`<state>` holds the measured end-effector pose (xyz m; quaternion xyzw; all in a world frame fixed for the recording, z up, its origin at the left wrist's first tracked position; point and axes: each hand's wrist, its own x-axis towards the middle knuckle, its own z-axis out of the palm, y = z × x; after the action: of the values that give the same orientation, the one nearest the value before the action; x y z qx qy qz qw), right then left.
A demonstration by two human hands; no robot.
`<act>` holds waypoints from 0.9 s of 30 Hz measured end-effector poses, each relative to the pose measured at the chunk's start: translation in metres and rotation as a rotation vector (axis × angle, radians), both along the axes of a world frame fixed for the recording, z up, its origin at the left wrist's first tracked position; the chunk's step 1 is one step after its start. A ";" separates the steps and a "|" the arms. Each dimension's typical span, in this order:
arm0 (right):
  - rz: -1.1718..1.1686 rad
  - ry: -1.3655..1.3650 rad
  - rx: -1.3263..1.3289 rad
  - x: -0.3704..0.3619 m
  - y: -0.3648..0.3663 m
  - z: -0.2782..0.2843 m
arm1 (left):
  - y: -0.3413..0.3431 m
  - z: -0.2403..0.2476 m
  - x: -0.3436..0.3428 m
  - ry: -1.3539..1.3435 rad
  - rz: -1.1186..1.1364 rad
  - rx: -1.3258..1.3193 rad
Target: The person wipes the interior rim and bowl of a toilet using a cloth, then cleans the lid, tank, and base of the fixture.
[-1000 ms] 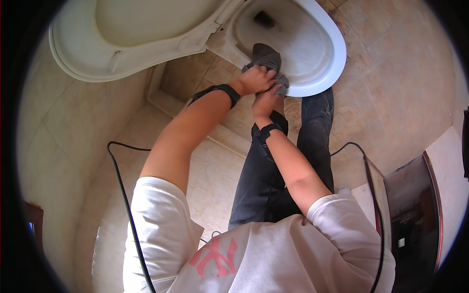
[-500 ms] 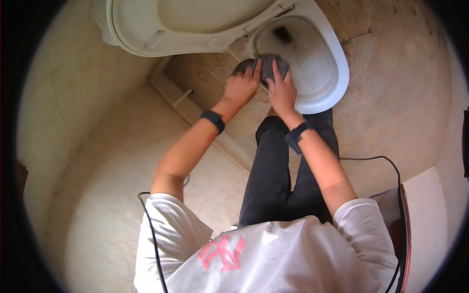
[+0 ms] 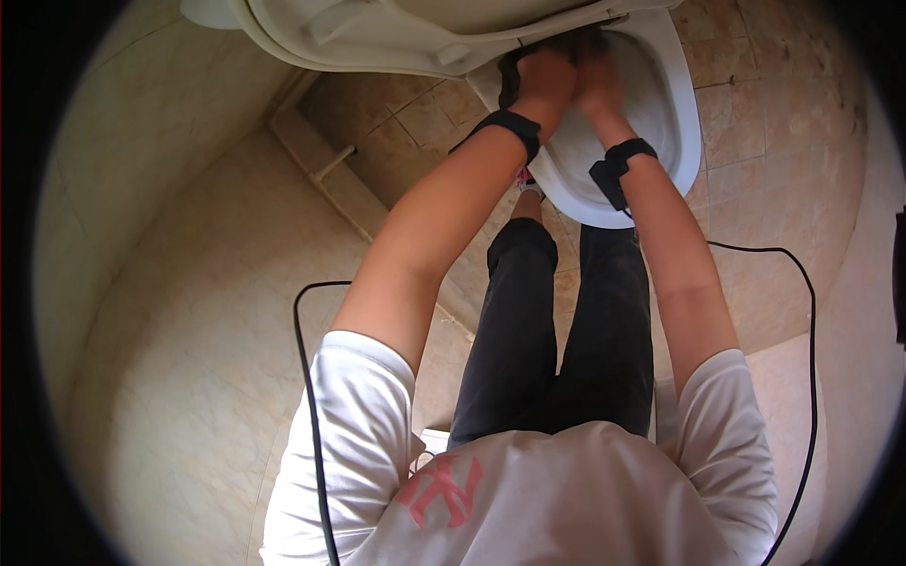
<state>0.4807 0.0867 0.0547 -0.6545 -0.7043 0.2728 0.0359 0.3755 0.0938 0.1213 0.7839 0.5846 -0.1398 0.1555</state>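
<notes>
White toilet bowl (image 3: 687, 141) sits upper right of centre on my feed, its raised cream seat (image 3: 396, 47) running along the top edge to its left. Left hand (image 3: 547, 83) is over the bowl's upper-left rim; right hand (image 3: 596, 80) is just beside it, over the bowl's interior. Dark cloth (image 3: 508, 83) is at the bowl's upper-left edge, part of it showing just left of the left hand, the rest hidden. Grip state: fingers blurred on both hands, can't tell if either is clenched on the cloth or loose. I read black bands on both wrists: left band (image 3: 514, 124), right band (image 3: 630, 151). Dark trousers (image 3: 514, 321) lower centre, tiled floor (image 3: 746, 141) right of the bowl, black cable (image 3: 812, 311) at far right.
</notes>
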 end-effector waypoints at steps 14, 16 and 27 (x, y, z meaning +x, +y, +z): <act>0.217 -0.064 -0.205 -0.044 -0.002 0.066 | -0.037 0.042 -0.052 -0.065 0.264 -0.097; 0.285 -0.083 -0.206 -0.047 -0.001 0.077 | -0.042 0.046 -0.058 -0.077 0.299 -0.166; 0.519 -0.026 -0.115 -0.073 -0.021 0.104 | -0.095 0.059 -0.078 -0.103 0.500 -0.243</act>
<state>0.4077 0.0655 0.1583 -0.4565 -0.8323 0.3038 -0.0816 0.2971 -0.0013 0.1803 0.5968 0.7302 -0.1261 0.3078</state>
